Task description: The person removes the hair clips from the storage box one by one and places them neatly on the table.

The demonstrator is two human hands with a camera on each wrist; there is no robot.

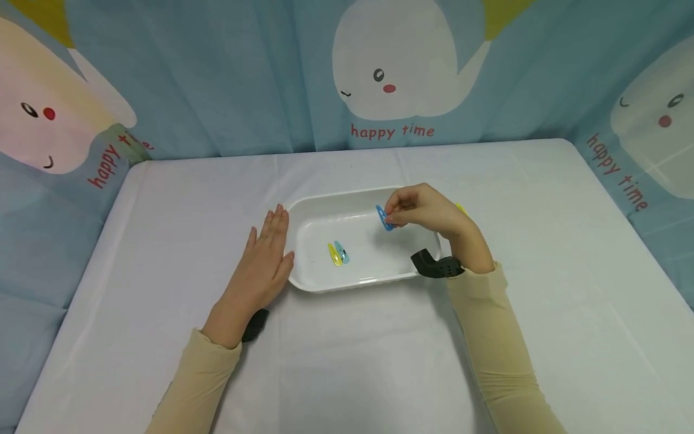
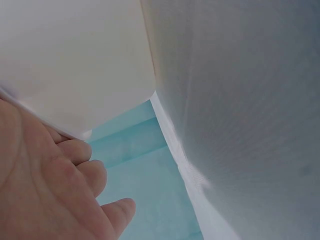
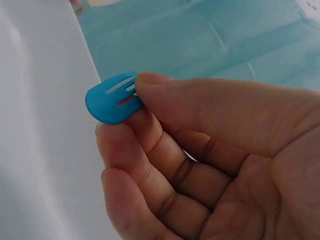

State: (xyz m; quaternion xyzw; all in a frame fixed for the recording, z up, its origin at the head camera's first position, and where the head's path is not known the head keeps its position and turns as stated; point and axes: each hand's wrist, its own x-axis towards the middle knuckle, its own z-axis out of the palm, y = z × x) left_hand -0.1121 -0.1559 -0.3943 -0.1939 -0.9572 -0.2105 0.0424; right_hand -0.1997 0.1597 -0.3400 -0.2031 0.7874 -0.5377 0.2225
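Note:
Between thumb and fingers my right hand [image 1: 425, 211] pinches a blue snap hair clip [image 1: 384, 218], held above the right half of a white tray [image 1: 360, 282]. Up close in the right wrist view, the hair clip [image 3: 114, 102] shows its wide rounded end and slots; the thumb covers the rest. Inside the tray, left of its middle, a yellow hair clip [image 1: 334, 255] and a light blue hair clip [image 1: 342, 252] lie side by side. My left hand [image 1: 262, 256], fingers straight, rests against the tray's left end. In the left wrist view its fingers touch the tray's side [image 2: 75, 60].
A bit of something yellow [image 1: 461, 208] shows past the right wrist, mostly hidden. A white cloth [image 1: 347, 361] covers the table. Behind and at both sides hangs a blue curtain [image 1: 244, 78] with whale prints. Each wrist wears a black strap [image 1: 436, 265].

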